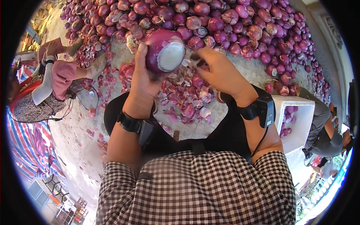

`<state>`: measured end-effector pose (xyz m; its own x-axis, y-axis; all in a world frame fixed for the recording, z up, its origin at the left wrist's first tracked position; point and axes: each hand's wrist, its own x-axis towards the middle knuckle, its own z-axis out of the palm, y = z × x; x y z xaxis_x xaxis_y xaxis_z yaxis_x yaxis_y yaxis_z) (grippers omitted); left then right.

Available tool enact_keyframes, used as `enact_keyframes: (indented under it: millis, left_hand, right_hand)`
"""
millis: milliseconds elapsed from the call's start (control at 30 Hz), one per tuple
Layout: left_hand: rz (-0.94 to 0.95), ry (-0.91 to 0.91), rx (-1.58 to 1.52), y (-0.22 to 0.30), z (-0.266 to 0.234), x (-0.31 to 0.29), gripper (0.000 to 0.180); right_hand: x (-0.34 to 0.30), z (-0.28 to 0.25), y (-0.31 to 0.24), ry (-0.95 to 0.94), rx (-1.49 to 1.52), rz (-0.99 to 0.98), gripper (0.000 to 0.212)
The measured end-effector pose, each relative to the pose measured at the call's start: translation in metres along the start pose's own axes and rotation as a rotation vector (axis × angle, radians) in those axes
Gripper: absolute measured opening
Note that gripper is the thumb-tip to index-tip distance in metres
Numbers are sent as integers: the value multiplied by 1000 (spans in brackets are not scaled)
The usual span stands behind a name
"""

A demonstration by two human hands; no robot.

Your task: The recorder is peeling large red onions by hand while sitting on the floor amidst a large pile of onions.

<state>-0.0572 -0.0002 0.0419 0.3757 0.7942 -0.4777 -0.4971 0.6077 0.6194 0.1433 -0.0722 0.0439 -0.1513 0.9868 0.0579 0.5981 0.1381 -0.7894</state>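
Note:
A big red onion [165,52] rests in my left hand [144,77], whose fingers are wrapped round its underside with the thumb along its left side. One side of the onion is bared to a pale, whitish patch. Just to the right, apart from the onion, my right hand [221,73] is closed with its fingers bent inward. Something dark shows at those blurred fingertips, and what it is I cannot make out. Below both hands, loose purple onion skins [187,103] lie scattered on the ground between my knees.
A large heap of red onions [215,24] spreads across the far side. At my right stands a white bin [294,99] with peeled onions inside. One person [56,80] sits at the left, another [324,129] at the right. Striped sheeting [32,142] lies at the left.

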Motion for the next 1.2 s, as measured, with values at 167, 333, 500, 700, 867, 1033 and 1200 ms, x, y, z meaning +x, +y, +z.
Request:
enact_keyframes:
  millis: [167, 333, 500, 700, 867, 1033, 1200]
  left_hand:
    - [69, -148, 150, -13, -2, -2, 57]
    - [110, -202, 216, -23, -5, -2, 58]
    - [90, -287, 277, -16, -5, -10, 60]
    - [82, -326, 352, -8, 3, -13, 75]
    - [72, -458, 365, -9, -2, -12, 87]
    - [3, -372, 263, -11, -10, -13, 81]
    - [-55, -123, 194, -10, -3, -9, 78]
  right_hand:
    - [8, 14, -17, 99, 271, 133, 87]
    - [12, 19, -5, 157, 294, 21, 84]
    - [9, 5, -10, 98, 435, 55, 73]
    - [8, -3, -13, 51, 678, 120, 66]
    - [7, -2, -6, 40, 590, 39, 59]
    - [5, -9, -12, -82, 537, 125, 65]
    - [4, -9, -14, -28, 654, 82, 62]
